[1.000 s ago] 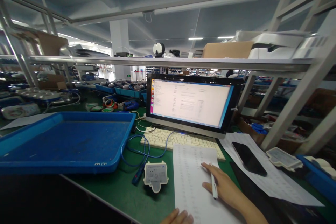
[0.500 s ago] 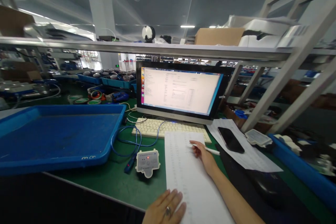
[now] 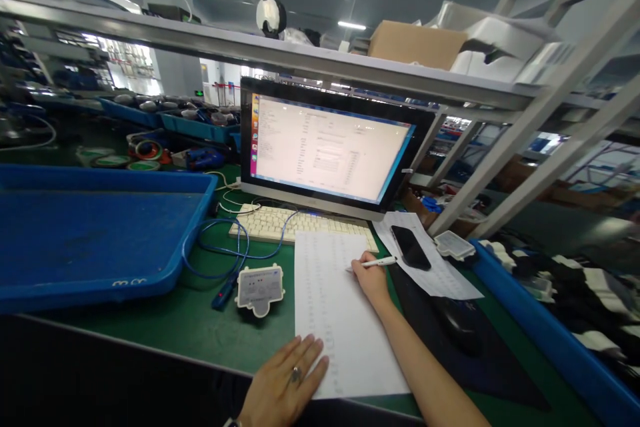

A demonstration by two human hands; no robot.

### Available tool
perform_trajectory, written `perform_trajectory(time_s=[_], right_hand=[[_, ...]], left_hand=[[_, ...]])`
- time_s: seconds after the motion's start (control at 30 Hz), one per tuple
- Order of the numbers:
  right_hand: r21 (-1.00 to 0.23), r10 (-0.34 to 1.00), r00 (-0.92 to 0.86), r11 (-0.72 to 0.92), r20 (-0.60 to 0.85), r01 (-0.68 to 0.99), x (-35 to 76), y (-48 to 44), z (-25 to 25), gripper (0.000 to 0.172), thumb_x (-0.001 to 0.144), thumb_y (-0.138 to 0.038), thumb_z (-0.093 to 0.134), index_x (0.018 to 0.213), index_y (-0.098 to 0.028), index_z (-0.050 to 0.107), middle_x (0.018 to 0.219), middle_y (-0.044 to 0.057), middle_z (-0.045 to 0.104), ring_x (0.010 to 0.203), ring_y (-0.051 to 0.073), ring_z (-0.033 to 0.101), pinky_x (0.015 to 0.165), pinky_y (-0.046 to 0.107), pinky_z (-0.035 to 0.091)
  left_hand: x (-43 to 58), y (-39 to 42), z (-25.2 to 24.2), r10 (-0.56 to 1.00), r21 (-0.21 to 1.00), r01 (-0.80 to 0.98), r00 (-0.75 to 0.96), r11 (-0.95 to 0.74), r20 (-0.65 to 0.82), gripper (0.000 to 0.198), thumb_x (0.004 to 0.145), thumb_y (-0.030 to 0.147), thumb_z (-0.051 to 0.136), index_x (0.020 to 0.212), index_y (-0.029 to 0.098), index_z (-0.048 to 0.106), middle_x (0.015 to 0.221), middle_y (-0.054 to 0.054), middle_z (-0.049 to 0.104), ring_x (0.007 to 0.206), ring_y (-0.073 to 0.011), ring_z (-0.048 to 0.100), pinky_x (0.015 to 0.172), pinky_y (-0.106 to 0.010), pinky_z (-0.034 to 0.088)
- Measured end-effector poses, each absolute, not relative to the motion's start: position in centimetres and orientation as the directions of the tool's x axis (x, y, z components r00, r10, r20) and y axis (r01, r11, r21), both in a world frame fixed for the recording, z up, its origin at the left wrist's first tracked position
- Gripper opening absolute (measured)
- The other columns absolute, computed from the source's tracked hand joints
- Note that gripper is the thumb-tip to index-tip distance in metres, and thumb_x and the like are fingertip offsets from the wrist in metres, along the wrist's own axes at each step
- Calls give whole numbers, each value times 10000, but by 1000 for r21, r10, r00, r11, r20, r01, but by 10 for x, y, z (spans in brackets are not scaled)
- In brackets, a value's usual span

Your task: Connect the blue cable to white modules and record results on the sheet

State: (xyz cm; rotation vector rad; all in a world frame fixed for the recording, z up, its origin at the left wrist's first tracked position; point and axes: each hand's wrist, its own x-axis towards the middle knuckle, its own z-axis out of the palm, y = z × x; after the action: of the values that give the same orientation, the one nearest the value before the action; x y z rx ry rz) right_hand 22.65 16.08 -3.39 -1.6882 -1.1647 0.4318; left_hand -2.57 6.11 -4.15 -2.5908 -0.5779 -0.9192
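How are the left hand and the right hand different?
The left hand lies spread out at the paper's lower left edge; the right hand is curled around a white pen, farther up the page. The left hand wears a ring; no ring shows on the right hand. Both hands are ungloved and at the same sheet.

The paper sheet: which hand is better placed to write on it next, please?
Probably the right hand: it holds the white pen over the paper sheet, though whether the tip touches is unclear. The left hand lies spread over the sheet's lower left edge, with no pen.
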Motion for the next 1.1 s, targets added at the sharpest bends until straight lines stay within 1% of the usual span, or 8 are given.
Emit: perform_trajectory(time_s=[0.13, 0.27, 0.53, 0.7, 0.9, 1.1], right_hand=[[-863, 862, 461, -56, 212, 502, 227, 160, -35, 195, 607, -330, 470, 488, -236, 348, 393, -47, 458, 431, 142, 436, 504, 266, 334], [-868, 871, 453, -66, 191, 493, 226, 161, -36, 196, 617, -332, 471, 500, -238, 345, 381, -49, 464, 411, 143, 448, 479, 261, 339], [-857, 872, 445, -63, 202, 512, 225, 161, -37, 192, 609, -329, 470, 488, -235, 353, 379, -47, 461, 414, 139, 446, 474, 257, 337], [-850, 872, 440, -56, 213, 524, 224, 161, -35, 191, 597, -325, 462, 475, -236, 345, 373, -48, 450, 405, 135, 433, 473, 257, 334], [-838, 863, 452, -65, 226, 543, 225, 162, -36, 197, 604, -331, 462, 477, -234, 345, 376, -47, 444, 416, 136, 424, 487, 261, 321], [-826, 855, 458, -66, 242, 560, 225, 161, -35, 197, 595, -326, 456, 464, -234, 342, 370, -46, 426, 423, 137, 413, 497, 265, 313]], left_hand=[[-25, 60, -39, 263, -147, 476, 689, -867, 675, 343, 889, 58, 340, 1082, 173, 598, 1147, -35, 611, 1107, -147, 539, 941, -285, 479], [-24, 59, -37, 273, -132, 478, 683, -868, 677, 341, 894, 62, 332, 1081, 171, 595, 1128, -34, 621, 1109, -142, 536, 950, -278, 468], [-24, 59, -41, 288, -110, 477, 682, -872, 673, 317, 898, 69, 351, 1101, 159, 578, 1145, -48, 609, 1158, -138, 494, 1034, -296, 378], [-25, 59, -41, 284, -126, 473, 698, -872, 658, 328, 894, 62, 351, 1112, 159, 575, 1155, -43, 607, 1164, -140, 489, 1031, -293, 384], [-24, 59, -38, 288, -123, 483, 687, -867, 667, 326, 891, 63, 354, 1086, 168, 594, 1143, -33, 616, 1128, -143, 522, 985, -287, 435], [-25, 59, -38, 290, -129, 480, 700, -868, 652, 334, 894, 67, 349, 1105, 173, 584, 1167, -32, 603, 1145, -146, 508, 996, -287, 425]])
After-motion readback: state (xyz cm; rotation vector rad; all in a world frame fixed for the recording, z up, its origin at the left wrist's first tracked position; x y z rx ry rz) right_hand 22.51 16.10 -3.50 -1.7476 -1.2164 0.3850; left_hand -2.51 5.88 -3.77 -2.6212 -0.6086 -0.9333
